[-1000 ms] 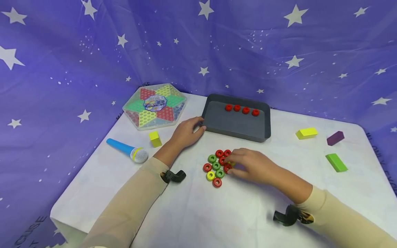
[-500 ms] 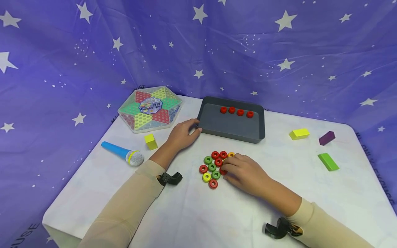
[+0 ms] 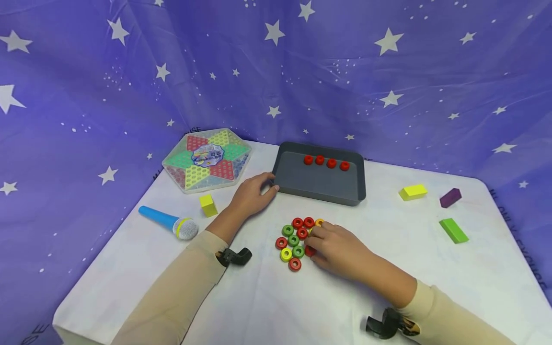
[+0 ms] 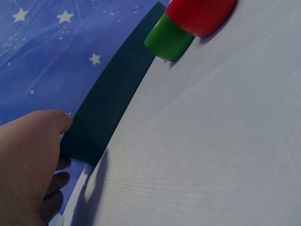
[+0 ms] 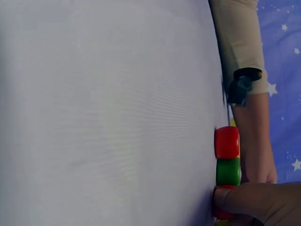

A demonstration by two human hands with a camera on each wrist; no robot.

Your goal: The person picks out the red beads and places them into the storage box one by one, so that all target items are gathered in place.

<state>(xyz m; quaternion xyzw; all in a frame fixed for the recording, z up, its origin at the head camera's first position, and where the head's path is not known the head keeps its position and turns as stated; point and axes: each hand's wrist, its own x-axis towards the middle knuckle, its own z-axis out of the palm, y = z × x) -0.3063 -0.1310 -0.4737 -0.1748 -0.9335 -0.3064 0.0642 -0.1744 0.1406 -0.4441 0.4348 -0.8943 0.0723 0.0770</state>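
My left hand (image 3: 251, 196) holds the front left corner of a dark grey tray (image 3: 297, 181); in the left wrist view its thumb (image 4: 59, 121) lies against the tray's corner. Four-sided and shallow, the tray bears a row of several red rings (image 3: 331, 163). My right hand (image 3: 342, 251) pinches a red ring (image 3: 309, 251) at the right side of a cluster of red, green and yellow rings on the table. In the right wrist view the thumb (image 5: 235, 197) presses on that red ring, beside a green ring (image 5: 228, 171). The right fingertips are partly hidden.
On the left lie a blue toy microphone (image 3: 168, 223), a yellow block (image 3: 208, 205) and a hexagonal Chinese checkers box (image 3: 208, 160). Yellow (image 3: 413, 192), purple (image 3: 450, 197) and green (image 3: 454, 230) blocks lie on the right. A starry purple cloth (image 3: 241, 72) hangs behind the table.
My right hand has come down on the right side of the cluster, and its fingers have closed about a red ring. The left hand stays at the tray's corner. The head view has shifted slightly.
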